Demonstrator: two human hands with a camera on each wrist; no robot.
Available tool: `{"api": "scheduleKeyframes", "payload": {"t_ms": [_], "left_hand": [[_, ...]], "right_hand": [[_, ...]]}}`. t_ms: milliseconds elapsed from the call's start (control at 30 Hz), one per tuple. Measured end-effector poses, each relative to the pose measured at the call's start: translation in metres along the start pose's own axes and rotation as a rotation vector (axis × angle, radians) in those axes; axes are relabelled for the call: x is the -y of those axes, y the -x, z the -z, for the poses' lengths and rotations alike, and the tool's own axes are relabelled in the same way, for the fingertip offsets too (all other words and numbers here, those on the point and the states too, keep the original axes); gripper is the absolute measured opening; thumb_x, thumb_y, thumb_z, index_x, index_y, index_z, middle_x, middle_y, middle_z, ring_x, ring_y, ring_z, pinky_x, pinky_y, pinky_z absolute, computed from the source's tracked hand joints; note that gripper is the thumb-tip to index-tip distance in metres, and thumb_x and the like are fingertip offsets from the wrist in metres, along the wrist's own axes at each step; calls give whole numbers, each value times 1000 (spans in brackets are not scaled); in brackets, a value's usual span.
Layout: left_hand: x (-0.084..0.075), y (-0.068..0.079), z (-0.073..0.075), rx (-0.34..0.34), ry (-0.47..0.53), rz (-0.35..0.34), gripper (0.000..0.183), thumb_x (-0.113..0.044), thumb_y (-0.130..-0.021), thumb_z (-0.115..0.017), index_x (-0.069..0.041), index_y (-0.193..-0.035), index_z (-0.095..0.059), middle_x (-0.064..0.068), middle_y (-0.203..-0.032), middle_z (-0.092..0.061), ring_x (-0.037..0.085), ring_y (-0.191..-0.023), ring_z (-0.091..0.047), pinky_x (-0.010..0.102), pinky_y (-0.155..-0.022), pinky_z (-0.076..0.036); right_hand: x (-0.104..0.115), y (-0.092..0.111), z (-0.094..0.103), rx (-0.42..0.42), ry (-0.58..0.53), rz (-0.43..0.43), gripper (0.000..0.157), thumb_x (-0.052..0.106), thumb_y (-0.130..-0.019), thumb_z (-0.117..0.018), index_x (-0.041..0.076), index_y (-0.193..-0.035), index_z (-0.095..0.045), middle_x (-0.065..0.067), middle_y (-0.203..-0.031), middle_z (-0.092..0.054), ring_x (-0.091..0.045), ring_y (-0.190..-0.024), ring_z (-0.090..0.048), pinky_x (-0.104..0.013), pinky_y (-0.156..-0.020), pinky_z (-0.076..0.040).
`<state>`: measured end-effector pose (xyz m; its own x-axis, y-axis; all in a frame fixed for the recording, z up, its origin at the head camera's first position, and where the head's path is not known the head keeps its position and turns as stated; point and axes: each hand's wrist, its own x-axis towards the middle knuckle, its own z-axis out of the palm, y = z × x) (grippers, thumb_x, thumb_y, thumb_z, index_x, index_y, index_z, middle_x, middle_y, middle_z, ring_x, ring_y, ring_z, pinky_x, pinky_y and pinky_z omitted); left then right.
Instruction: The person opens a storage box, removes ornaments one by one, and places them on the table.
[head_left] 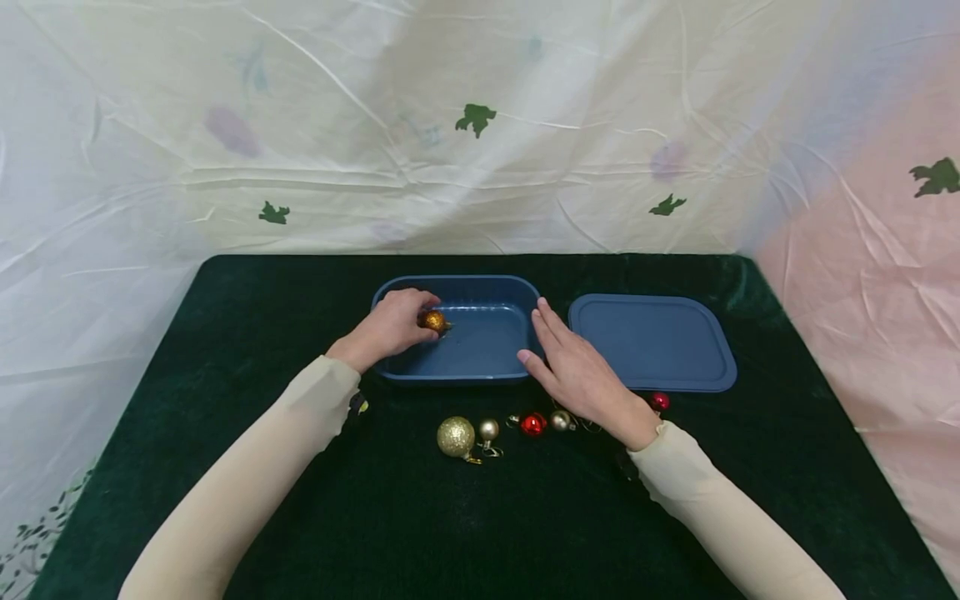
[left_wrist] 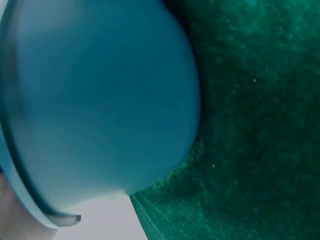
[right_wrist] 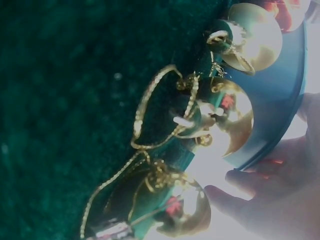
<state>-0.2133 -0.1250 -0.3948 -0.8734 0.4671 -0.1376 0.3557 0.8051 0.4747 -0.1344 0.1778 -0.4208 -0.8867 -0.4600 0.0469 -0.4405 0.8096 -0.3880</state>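
Observation:
In the head view my left hand (head_left: 393, 323) reaches over the left side of a blue rectangular box (head_left: 487, 342). Its thumb and fingers grip a small copper-orange Christmas bauble (head_left: 434, 321) inside the box, low near the floor. My right hand (head_left: 581, 371) lies along the box's right wall, fingers straight, touching the rim. The left wrist view is filled by the box's outer wall (left_wrist: 110, 100), hiding the bauble. Beneath the right hand, the right wrist view has several shiny gold baubles (right_wrist: 240, 115) with gold cord loops.
A blue lid (head_left: 648, 342) lies flat to the right of the box. In front of the box are a large glittery gold bauble (head_left: 455, 437), a small champagne bauble (head_left: 489, 429) and a red bauble (head_left: 533, 424). Another red bauble (head_left: 660, 402) sits below the lid.

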Motion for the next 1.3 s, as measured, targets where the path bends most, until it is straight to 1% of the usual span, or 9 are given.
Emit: {"api": "scheduleKeyframes", "payload": {"t_ms": [233,367,467,633,800,1033,1300], "left_hand": [[1,0,-2,-18,3,-15,41,-14,-91,-80,3,-127,-69,17,-116,-72,27,-104,-67,43,-91,-56],[3,-1,-4,-37,2,-36,36,-15,-92,-80,2,-122,-71,15,-112,-73,26,-100,-67,42,-88,-56],[4,0,-5,-48,4,-43,35,-16,-92,-80,2,-122,-72,15,-113,-73,26,-101,-68,43,-89,-56],[2,3,-4,-67,18,-47,38,-18,-93,-79,1,-124,-71,16,-119,-72,27,-108,-67,45,-95,-55],[-3,12,-2,-99,48,-63,40,-20,-94,-78,0,-128,-69,15,-124,-70,28,-113,-66,47,-99,-53],[-10,30,3,-155,75,-80,42,-23,-95,-78,-4,-130,-69,13,-128,-68,27,-117,-64,48,-102,-52],[-15,56,4,-230,111,-144,45,-26,-95,-78,-6,-134,-67,13,-128,-68,31,-115,-66,48,-97,-54]], "right_hand": [[0,-1,-1,1,-4,4,82,59,-109,-29,-2,-163,-20,-15,-173,-4,-32,-157,-18,-55,-122,-29],[0,-1,-1,2,-5,4,82,59,-109,-29,-2,-163,-20,-16,-173,-5,-31,-157,-17,-55,-122,-28],[0,-1,-1,0,-7,5,82,59,-109,-29,-2,-163,-20,-16,-173,-6,-31,-157,-17,-55,-122,-29],[-1,-1,-1,2,-7,3,82,60,-109,-29,-1,-163,-20,-15,-173,-4,-31,-157,-17,-55,-122,-29],[-1,-1,-1,6,-11,-2,81,59,-109,-29,-1,-163,-20,-14,-173,-3,-31,-157,-17,-55,-122,-28],[-1,-1,0,4,-12,0,81,59,-109,-30,-1,-163,-20,-14,-173,-4,-32,-156,-19,-55,-122,-29],[0,0,0,8,-14,0,81,58,-109,-31,-1,-163,-20,-13,-173,-2,-33,-156,-21,-55,-122,-29]]}}
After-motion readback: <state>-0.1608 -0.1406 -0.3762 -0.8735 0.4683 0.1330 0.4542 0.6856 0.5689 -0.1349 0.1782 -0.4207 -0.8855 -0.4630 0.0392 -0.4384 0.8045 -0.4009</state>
